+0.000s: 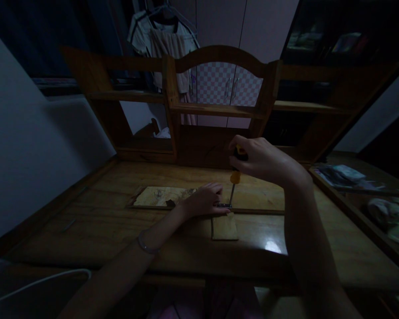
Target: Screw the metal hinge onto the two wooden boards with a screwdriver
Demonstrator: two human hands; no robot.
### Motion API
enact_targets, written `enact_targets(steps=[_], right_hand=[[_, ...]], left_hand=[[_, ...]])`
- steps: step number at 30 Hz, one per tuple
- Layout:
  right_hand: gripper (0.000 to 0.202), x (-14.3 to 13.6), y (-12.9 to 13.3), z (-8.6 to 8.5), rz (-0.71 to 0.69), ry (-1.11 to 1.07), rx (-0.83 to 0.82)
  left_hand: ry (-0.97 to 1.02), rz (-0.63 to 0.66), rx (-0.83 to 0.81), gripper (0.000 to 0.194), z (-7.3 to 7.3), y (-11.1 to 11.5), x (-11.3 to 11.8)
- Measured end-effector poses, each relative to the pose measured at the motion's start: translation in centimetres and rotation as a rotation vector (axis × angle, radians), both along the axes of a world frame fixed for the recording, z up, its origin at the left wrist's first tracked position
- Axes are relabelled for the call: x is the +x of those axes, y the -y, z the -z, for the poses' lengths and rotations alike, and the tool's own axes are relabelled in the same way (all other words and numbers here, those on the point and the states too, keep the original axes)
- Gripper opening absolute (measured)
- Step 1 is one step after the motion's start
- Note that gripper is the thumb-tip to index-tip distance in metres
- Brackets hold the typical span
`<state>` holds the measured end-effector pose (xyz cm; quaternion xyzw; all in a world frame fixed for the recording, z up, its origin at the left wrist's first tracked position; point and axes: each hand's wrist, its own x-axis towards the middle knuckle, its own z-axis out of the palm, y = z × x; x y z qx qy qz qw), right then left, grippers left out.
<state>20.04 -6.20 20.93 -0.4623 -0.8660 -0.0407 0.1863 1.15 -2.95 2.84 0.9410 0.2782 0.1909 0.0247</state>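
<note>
My right hand [252, 157] is wrapped round the yellow and black handle of a screwdriver [235, 176], held nearly upright. The screwdriver's tip meets a small metal piece [224, 205] at the edge of a long wooden board [259, 198]. My left hand [208, 200] pinches that metal piece between its fingers and rests on the board. Bark-like dark patches mark the board's left part. A small square wooden piece [225, 227] lies just in front of the board.
The wooden desk [106, 235] has a shelf unit [219, 108] along its back. A thin metal-looking strip [68, 225] lies on the left. Plastic-wrapped items [344, 176] and cloth [390, 217] are at the right. A white cable [53, 275] runs at the lower left.
</note>
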Motion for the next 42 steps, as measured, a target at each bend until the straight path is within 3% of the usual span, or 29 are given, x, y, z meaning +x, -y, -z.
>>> enact_targets(steps=[16, 23, 32, 38, 42], right_hand=[[0.025, -0.14, 0.42, -0.19, 0.012, 0.021, 0.001], [0.039, -0.22, 0.56, -0.22, 0.131, 0.099, 0.045], [0.026, -0.17, 0.33, 0.04, 0.020, 0.036, 0.024], [0.039, -0.48, 0.09, 0.31, 0.171, 0.152, 0.131], [0.045, -0.34, 0.23, 0.05, 0.183, 0.117, 0.090]], left_hand=[[-0.009, -0.011, 0.003, 0.053, 0.36, -0.25, 0.05], [-0.028, -0.014, -0.002, 0.053, 0.11, -0.21, 0.06], [0.006, 0.008, 0.000, 0.053, 0.16, -0.09, -0.07], [-0.018, 0.006, 0.026, 0.053, 0.36, -0.34, -0.03], [-0.033, 0.000, 0.048, 0.053, 0.43, -0.33, -0.01]])
